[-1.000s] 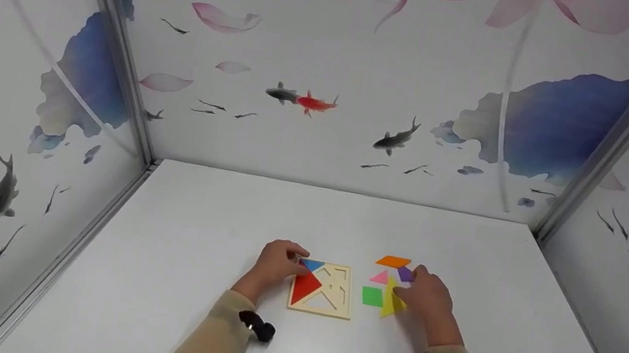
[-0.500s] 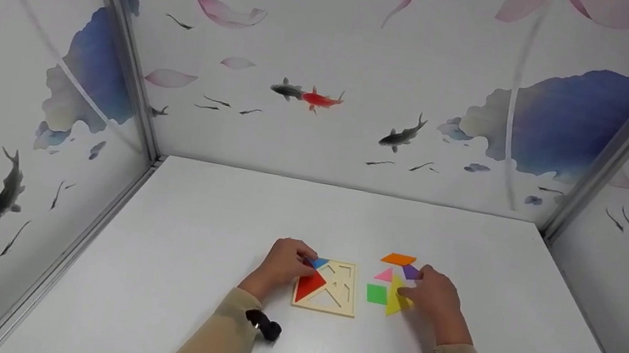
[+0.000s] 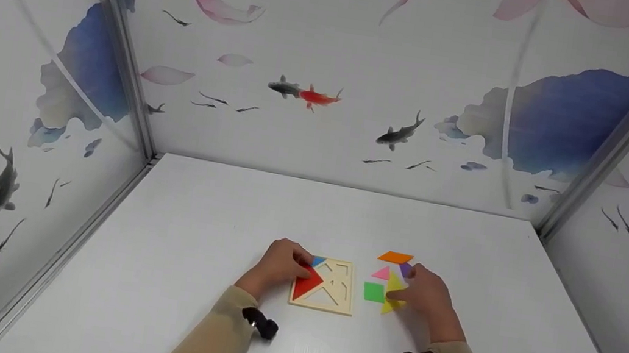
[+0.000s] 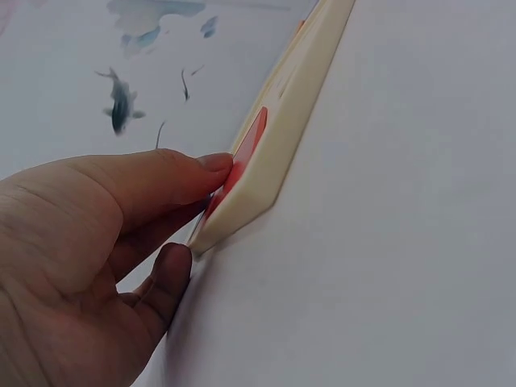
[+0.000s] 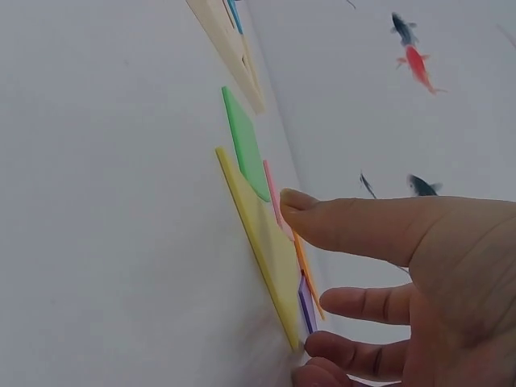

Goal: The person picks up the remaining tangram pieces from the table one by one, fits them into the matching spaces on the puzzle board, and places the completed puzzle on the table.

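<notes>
A square wooden tangram board [image 3: 343, 303] lies in the middle of the table, with a red triangle [image 3: 305, 286] and a blue triangle [image 3: 318, 261] set in it. My left hand [image 3: 282, 263] grips its left edge, thumb on the red triangle, as the left wrist view shows. Right of the board, my right hand [image 3: 427, 292] hovers over loose pieces with thumb and fingers spread apart. Its thumb overlaps a yellow triangle [image 5: 262, 238]; its fingertips are beside a purple piece [image 5: 307, 305], partly hidden in the head view.
A green square [image 3: 374, 292], a pink triangle [image 3: 381, 272] and an orange parallelogram [image 3: 395, 257] lie between board and right hand. White walls [image 3: 317, 158] printed with fish and petals enclose the white table [image 3: 212, 205] at the back and sides.
My left hand has shifted slightly over the board, covering more of the blue triangle. The right thumb reaches a little farther left across the yellow triangle. The pieces lie in the same arrangement.
</notes>
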The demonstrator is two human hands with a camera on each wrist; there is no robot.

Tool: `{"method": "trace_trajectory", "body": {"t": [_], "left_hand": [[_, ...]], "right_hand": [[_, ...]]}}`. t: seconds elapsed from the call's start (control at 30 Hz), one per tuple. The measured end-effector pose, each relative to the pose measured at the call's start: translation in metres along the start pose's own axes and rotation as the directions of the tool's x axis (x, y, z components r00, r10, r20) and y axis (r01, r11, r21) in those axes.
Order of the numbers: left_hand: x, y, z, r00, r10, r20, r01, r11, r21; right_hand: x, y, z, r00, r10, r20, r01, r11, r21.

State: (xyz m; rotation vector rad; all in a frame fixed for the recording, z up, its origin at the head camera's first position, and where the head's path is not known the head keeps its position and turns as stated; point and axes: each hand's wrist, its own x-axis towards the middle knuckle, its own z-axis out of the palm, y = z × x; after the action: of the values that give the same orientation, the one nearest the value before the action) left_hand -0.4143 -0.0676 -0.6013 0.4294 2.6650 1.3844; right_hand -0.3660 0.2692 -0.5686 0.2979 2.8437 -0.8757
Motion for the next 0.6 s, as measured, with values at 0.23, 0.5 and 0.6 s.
{"method": "trace_trajectory", "body": {"t": [0.23, 0.5, 0.6], "left_hand": [[0.000, 0.000, 0.000, 1.000, -0.017, -0.003, 0.017, 1.000, 0.005], [-0.002, 0.002, -0.001, 1.000, -0.025, -0.018, 0.025, 1.000, -0.005], [-0.003, 0.002, -0.001, 1.000, 0.004, -0.015, -0.005, 1.000, -0.006]], "right_hand": [[-0.003, -0.007, 0.004, 1.000, -0.007, 0.014, 0.008, 1.000, -0.027], [-0.004, -0.011, 0.008, 0.999, -0.018, 0.032, 0.020, 0.998, -0.060], [-0.004, -0.011, 0.008, 0.999, -0.022, 0.040, 0.024, 0.998, -0.060]]}}
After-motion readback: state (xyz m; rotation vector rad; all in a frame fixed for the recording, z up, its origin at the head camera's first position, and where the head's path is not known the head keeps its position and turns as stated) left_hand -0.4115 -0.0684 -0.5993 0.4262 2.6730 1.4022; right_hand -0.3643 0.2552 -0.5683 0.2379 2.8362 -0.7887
